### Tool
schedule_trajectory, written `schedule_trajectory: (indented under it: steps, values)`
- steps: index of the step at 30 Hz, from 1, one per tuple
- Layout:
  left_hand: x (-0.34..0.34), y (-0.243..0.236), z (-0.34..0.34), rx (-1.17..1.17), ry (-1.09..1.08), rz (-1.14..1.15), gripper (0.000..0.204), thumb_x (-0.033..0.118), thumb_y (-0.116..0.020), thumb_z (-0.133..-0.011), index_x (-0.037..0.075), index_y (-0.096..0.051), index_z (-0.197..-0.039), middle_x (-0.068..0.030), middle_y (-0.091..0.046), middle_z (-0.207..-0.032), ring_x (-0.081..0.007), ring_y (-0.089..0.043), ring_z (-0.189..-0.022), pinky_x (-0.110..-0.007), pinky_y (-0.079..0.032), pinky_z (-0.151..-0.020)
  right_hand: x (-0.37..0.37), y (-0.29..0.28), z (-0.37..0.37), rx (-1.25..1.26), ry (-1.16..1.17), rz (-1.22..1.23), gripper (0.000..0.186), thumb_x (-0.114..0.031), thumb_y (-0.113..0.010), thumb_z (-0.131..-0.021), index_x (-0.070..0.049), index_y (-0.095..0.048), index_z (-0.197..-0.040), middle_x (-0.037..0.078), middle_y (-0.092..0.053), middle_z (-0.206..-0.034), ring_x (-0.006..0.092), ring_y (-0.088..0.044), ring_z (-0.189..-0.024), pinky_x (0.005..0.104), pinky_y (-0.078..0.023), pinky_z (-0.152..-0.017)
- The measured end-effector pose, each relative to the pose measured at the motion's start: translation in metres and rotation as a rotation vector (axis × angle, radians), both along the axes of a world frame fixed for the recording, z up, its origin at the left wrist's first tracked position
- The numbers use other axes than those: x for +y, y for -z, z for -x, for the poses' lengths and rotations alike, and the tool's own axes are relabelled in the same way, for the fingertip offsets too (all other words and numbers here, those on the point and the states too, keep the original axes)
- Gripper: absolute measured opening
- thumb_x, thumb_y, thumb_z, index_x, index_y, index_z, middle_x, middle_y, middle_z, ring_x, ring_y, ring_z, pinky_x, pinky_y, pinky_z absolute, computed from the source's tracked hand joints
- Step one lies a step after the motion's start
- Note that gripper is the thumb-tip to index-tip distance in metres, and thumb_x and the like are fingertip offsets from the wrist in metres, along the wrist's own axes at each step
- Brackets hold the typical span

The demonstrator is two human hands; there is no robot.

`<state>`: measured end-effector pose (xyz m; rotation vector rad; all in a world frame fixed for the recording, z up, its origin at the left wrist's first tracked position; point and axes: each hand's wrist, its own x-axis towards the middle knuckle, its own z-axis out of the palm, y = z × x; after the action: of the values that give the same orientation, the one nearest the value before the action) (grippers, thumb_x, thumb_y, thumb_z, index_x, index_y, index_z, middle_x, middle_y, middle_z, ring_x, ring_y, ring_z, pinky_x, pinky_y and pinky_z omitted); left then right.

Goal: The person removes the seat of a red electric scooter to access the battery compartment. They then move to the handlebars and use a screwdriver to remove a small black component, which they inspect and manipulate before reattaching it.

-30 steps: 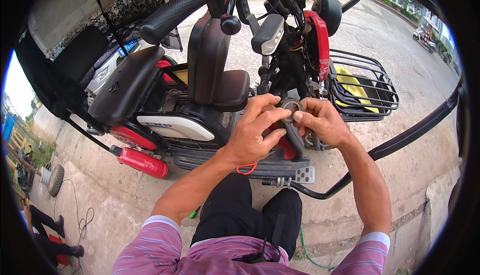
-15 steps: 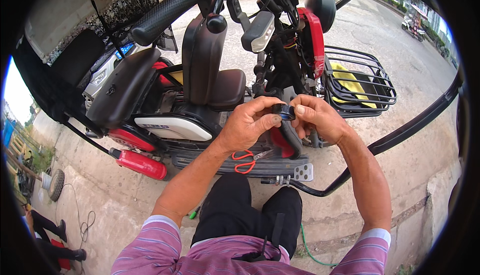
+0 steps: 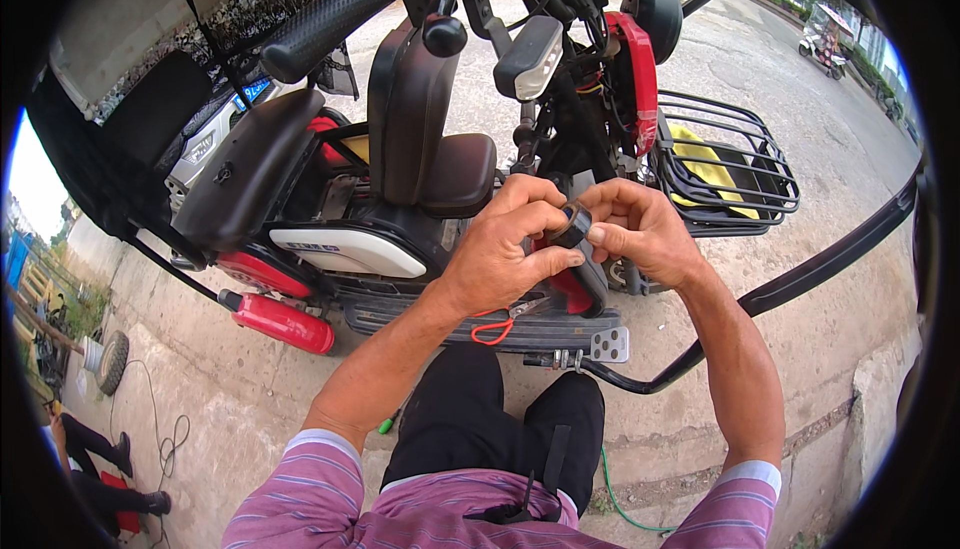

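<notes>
My left hand (image 3: 510, 244) and my right hand (image 3: 630, 229) meet in front of the mobility scooter's steering column, both gripping a small roll of black tape (image 3: 567, 227). My left fingers curl over the roll's left side and top; my right thumb and fingers pinch at its right. Just below, red-handled scissors (image 3: 492, 321) lie on the black footboard (image 3: 430, 327), beside a silver studded pedal (image 3: 608, 343).
The scooter's brown seats (image 3: 460, 174), handlebar grip (image 3: 335, 24) and front basket (image 3: 730, 159) with yellow cloth surround my hands. A black curved bar (image 3: 800, 274) crosses at right. A person (image 3: 105, 479), tire (image 3: 112, 361) and cables are at lower left; a rider (image 3: 830, 49) is on the road.
The roll has turned and tilted between my fingers, and my left fingers have risen over its top since half a second ago. The scissors show below my hands. The distant rider has moved slightly.
</notes>
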<state>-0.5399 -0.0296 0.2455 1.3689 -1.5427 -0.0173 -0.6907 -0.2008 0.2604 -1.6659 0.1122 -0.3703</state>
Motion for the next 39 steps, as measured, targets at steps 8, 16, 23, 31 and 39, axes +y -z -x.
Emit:
schedule_trajectory:
  steps: [8,16,23,31,39]
  values:
    - [0.001,-0.001,0.003,-0.074,-0.042,-0.006,0.032,0.011,-0.088,-0.069,0.002,-0.064,-0.089,-0.0097,-0.057,-0.111,-0.0225,-0.059,-0.099,-0.034,-0.051,-0.083,-0.004,0.007,-0.001,-0.088,-0.053,0.118,0.045,-0.014,-0.079,-0.085,0.002,-0.062,-0.122,0.002,-0.063,-0.096,0.0063,-0.063,-0.078,0.0224,-0.051,-0.071]
    - [-0.005,0.014,0.017,-0.087,-0.127,0.185,0.029,0.007,-0.086,-0.07,0.003,-0.064,-0.088,-0.0102,-0.054,-0.11,-0.0231,-0.059,-0.096,-0.033,-0.051,-0.081,0.001,0.002,0.002,-0.029,-0.146,0.188,0.076,-0.026,-0.085,-0.079,0.004,-0.05,-0.14,0.008,-0.065,-0.11,0.0106,-0.065,-0.086,0.0269,-0.053,-0.074]
    - [-0.003,0.019,0.029,-0.093,-0.174,0.197,0.031,0.002,-0.083,-0.072,0.002,-0.067,-0.098,-0.0131,-0.056,-0.119,-0.0227,-0.06,-0.102,-0.033,-0.051,-0.085,0.004,0.007,0.003,-0.093,-0.09,0.109,0.069,-0.015,-0.077,-0.079,0.007,-0.049,-0.137,0.013,-0.066,-0.108,0.0122,-0.066,-0.09,0.029,-0.054,-0.08]
    - [0.012,0.007,0.012,0.019,-0.004,0.07,0.039,0.001,-0.074,-0.081,0.002,-0.065,-0.119,-0.0134,-0.061,-0.115,-0.0208,-0.065,-0.097,-0.033,-0.054,-0.085,0.008,0.0,0.004,-0.029,-0.083,0.307,0.064,-0.01,-0.075,-0.075,0.01,-0.053,-0.131,0.012,-0.069,-0.091,0.0137,-0.067,-0.086,0.0294,-0.055,-0.081]
    - [0.009,0.018,0.014,0.078,-0.009,0.06,0.026,-0.002,-0.069,-0.084,-0.002,-0.066,-0.11,-0.0124,-0.066,-0.1,-0.0177,-0.066,-0.089,-0.031,-0.054,-0.08,0.007,0.005,0.001,-0.067,-0.062,0.445,0.056,-0.013,-0.078,-0.073,0.01,-0.061,-0.121,0.011,-0.068,-0.082,0.0138,-0.067,-0.075,0.0286,-0.056,-0.076]
